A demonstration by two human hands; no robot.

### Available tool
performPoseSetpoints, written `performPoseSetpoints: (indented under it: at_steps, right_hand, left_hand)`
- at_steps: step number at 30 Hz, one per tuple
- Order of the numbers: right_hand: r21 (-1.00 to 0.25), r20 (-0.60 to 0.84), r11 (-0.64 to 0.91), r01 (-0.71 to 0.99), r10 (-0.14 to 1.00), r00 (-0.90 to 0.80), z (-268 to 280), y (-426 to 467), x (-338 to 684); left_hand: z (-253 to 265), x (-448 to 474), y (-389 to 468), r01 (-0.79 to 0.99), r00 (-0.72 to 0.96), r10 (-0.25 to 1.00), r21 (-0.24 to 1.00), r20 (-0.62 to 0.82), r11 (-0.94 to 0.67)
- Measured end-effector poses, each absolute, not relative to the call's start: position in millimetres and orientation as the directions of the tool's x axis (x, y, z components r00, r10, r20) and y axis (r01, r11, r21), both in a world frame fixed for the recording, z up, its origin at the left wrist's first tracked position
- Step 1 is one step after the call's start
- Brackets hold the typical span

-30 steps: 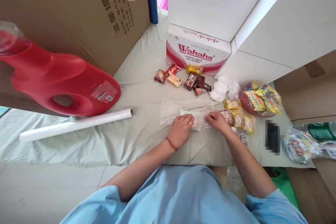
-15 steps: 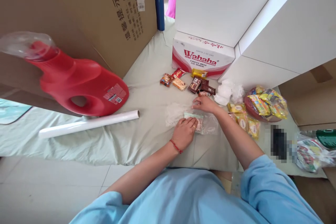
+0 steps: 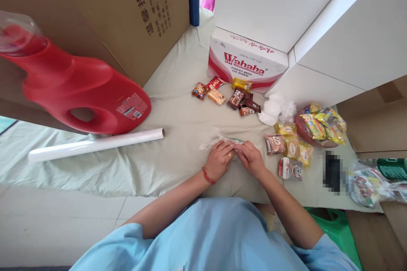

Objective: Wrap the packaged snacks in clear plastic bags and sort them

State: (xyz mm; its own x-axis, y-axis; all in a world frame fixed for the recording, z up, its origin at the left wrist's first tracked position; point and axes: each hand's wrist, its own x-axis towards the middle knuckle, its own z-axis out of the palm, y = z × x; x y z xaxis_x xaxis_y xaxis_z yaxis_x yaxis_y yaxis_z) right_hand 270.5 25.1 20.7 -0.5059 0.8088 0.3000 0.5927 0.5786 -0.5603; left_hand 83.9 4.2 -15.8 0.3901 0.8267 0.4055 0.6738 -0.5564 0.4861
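Observation:
On the cloth in front of me, my left hand (image 3: 218, 161) curls its fingers over a small snack packet in clear plastic wrap (image 3: 208, 140). Facing it, my right hand (image 3: 253, 161) pinches the plastic's near edge between thumb and fingers. The two hands almost touch, and they cover most of the packet; only a thin greenish strip shows beyond the fingertips. Closest to my right hand lie a brown-pink snack packet (image 3: 275, 144) and several yellow snack packets (image 3: 291, 147). A clear-and-red snack packet (image 3: 290, 168) rests just nearer to me.
A white roll (image 3: 97, 146) and a big red detergent bottle (image 3: 95, 89) are at left. Chocolate packets (image 3: 237, 98) and other snacks lie before the Wahaba-style water carton (image 3: 248, 61). Crumpled white plastic (image 3: 271, 109) and a red bowl (image 3: 302, 129) of snacks stand right.
My right hand has come down and back towards me to the packet. The film that lay spread to the right is now gathered around the packet under both hands.

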Motion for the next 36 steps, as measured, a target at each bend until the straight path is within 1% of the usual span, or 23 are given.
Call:
performPoseSetpoints:
  at_steps: [2, 4, 7, 9, 11, 14, 16, 18, 21, 24, 26, 27, 29, 32, 34, 36]
  right_hand:
    - [-0.583, 0.34, 0.547, 0.6, 0.836, -0.432, 12, 20, 265]
    - [-0.589, 0.364, 0.538, 0.603, 0.843, -0.397, 5, 18, 262]
    - [-0.549, 0.39, 0.59, 0.592, 0.807, -0.443, -2, 17, 259]
    - [-0.505, 0.382, 0.628, 0.592, 0.777, -0.5, -5, 18, 260]
    - [-0.462, 0.353, 0.646, 0.608, 0.763, -0.542, -6, 19, 260]
    - [-0.393, 0.332, 0.661, 0.639, 0.75, -0.572, -6, 18, 260]
    - [-0.355, 0.336, 0.67, 0.652, 0.743, -0.579, -6, 16, 260]
    - [-0.347, 0.345, 0.677, 0.649, 0.736, -0.583, -4, 13, 259]
    - [-0.357, 0.349, 0.68, 0.64, 0.733, -0.584, -1, 8, 258]
    - [-0.367, 0.345, 0.675, 0.64, 0.738, -0.58, 1, 4, 257]
    - [-0.388, 0.349, 0.67, 0.633, 0.742, -0.572, 2, 3, 258]
    - [-0.404, 0.351, 0.668, 0.625, 0.745, -0.568, 2, 3, 258]
    - [-0.44, 0.349, 0.662, 0.606, 0.748, -0.564, 2, 3, 259]
    - [-0.479, 0.337, 0.654, 0.585, 0.753, -0.566, 2, 5, 261]
    - [-0.494, 0.334, 0.652, 0.576, 0.753, -0.567, 1, 6, 261]
    - [-0.504, 0.325, 0.647, 0.572, 0.756, -0.568, 1, 5, 261]
  left_hand:
    - [-15, 84, 4, 0.672, 0.311, 0.847, 0.53, 0.432, -0.517]
    - [-12, 83, 4, 0.706, 0.18, 0.881, 0.566, 0.437, -0.425]
    - [-7, 76, 4, 0.753, -0.04, 0.92, 0.617, 0.389, -0.228]
    - [-6, 65, 6, 0.733, -0.147, 0.927, 0.668, 0.344, -0.132]
    - [-6, 50, 12, 0.666, -0.276, 0.917, 0.746, 0.289, -0.035]
    - [-2, 23, 30, 0.49, -0.517, 0.845, 0.857, 0.135, 0.163]
    - [3, 9, 46, 0.417, -0.571, 0.818, 0.881, 0.063, 0.223]
    - [8, 3, 59, 0.441, -0.514, 0.856, 0.873, 0.057, 0.207]
    - [10, 13, 63, 0.53, -0.346, 0.937, 0.835, 0.055, 0.147]
    - [6, 28, 50, 0.677, -0.162, 0.987, 0.73, 0.021, 0.096]
    - [5, 30, 39, 0.763, -0.101, 0.995, 0.642, 0.004, 0.075]
    - [6, 28, 34, 0.781, -0.095, 0.995, 0.62, -0.001, 0.075]
    - [11, 21, 26, 0.748, -0.092, 0.995, 0.657, -0.035, 0.092]
    - [25, 20, 19, 0.605, -0.035, 0.993, 0.789, -0.111, 0.109]
    - [34, 31, 16, 0.519, -0.016, 0.995, 0.85, -0.093, 0.088]
    - [41, 50, 16, 0.493, 0.011, 0.999, 0.87, -0.043, 0.032]
